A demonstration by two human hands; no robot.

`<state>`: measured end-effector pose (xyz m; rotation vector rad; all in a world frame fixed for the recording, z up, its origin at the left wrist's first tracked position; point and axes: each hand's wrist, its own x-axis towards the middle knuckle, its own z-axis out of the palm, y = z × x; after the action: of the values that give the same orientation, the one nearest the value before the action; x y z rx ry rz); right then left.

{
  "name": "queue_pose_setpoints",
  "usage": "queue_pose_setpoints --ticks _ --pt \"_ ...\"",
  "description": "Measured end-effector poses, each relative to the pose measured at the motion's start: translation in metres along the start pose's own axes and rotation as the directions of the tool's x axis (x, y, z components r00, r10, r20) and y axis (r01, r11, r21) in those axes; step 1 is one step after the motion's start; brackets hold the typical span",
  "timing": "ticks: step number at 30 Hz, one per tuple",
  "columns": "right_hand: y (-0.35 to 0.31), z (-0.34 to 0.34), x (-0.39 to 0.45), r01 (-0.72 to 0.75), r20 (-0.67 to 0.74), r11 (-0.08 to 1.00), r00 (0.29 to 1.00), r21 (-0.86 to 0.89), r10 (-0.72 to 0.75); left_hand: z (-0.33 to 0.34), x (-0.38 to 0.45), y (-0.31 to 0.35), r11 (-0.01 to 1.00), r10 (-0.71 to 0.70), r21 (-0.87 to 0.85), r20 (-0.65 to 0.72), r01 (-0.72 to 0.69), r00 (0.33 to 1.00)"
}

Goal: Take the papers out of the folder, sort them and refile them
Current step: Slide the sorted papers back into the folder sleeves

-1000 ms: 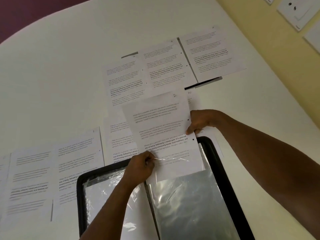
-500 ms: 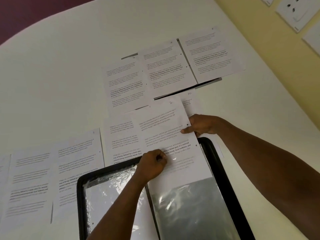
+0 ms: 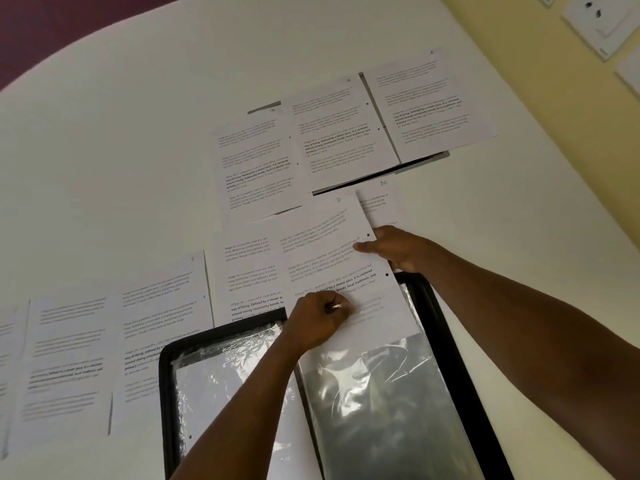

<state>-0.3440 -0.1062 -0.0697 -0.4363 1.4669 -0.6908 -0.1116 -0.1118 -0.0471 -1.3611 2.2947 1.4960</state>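
Observation:
A black folder lies open at the near edge of the white table, with clear plastic sleeves on both sides. My left hand pinches the top edge of the right-hand sleeve. A printed sheet has its lower end in that sleeve's mouth. My right hand holds this sheet by its right edge, thumb on top. The sheet's lower part shows faintly through the plastic.
Three printed sheets lie in a row at the back. More sheets line the left front, one partly under the held sheet. A sheet marked 10 peeks out behind it. A yellow wall with sockets stands at the right.
The held sheet has dropped from a raised tilt to lie flatter over the sleeve's mouth. My left hand has shifted right along the sleeve's top edge. My right hand has barely moved.

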Motion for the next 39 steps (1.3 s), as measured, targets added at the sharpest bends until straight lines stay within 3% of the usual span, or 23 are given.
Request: queue_pose_setpoints --ticks 2,5,12,17,19,23,25,28,30,33,35,39 --pt "-0.001 0.0 0.0 -0.019 0.001 0.999 1.0 0.051 0.019 0.002 0.004 0.003 1.0 0.005 -0.025 0.013 -0.004 1.0" --pt "-0.004 -0.008 -0.004 -0.081 0.111 0.996 0.991 0.027 0.078 0.002 0.007 0.006 0.999 -0.017 -0.027 0.018 0.017 1.0" --pt "-0.01 -0.02 -0.024 -0.103 0.286 0.935 0.936 -0.338 0.206 0.004 0.005 0.005 0.994 -0.035 -0.099 -0.008 0.034 0.999" --pt "-0.009 -0.01 -0.021 0.042 0.152 0.982 0.988 -0.183 -0.014 0.005 0.004 0.006 0.998 -0.022 -0.063 -0.022 0.021 1.0" --pt "-0.008 -0.009 -0.018 0.059 0.128 0.983 0.991 -0.174 -0.037 0.004 0.003 0.007 0.998 -0.028 -0.062 -0.034 0.026 0.999" --pt "-0.01 -0.012 -0.02 -0.02 0.292 0.927 0.946 -0.375 0.138 0.003 0.0 0.01 0.996 -0.05 -0.071 -0.037 0.047 0.998" --pt "-0.013 -0.012 -0.021 -0.048 0.308 0.871 0.925 -0.489 0.224 0.002 0.0 0.01 0.997 -0.051 -0.063 -0.037 0.049 0.998" --pt "-0.018 -0.009 -0.025 -0.07 0.335 0.849 0.899 -0.523 0.281 0.002 -0.001 0.01 0.998 -0.042 -0.052 -0.046 0.039 0.998" --pt "-0.017 -0.006 -0.022 -0.02 0.309 0.9 0.936 -0.435 0.17 0.002 -0.002 0.01 0.997 -0.036 -0.068 -0.049 0.032 0.998" --pt "-0.014 -0.003 -0.012 0.095 0.073 0.943 0.994 -0.318 -0.076 0.002 -0.004 0.01 0.995 -0.036 -0.097 -0.043 0.032 0.998" --pt "-0.016 -0.007 -0.011 0.108 0.079 0.858 0.994 -0.502 -0.079 0.002 -0.004 0.008 0.994 -0.025 -0.105 -0.043 0.02 0.999" --pt "-0.023 -0.009 -0.015 0.032 0.216 0.645 0.954 -0.763 0.208 0.003 -0.004 0.008 0.996 -0.012 -0.085 -0.028 0.009 1.0"
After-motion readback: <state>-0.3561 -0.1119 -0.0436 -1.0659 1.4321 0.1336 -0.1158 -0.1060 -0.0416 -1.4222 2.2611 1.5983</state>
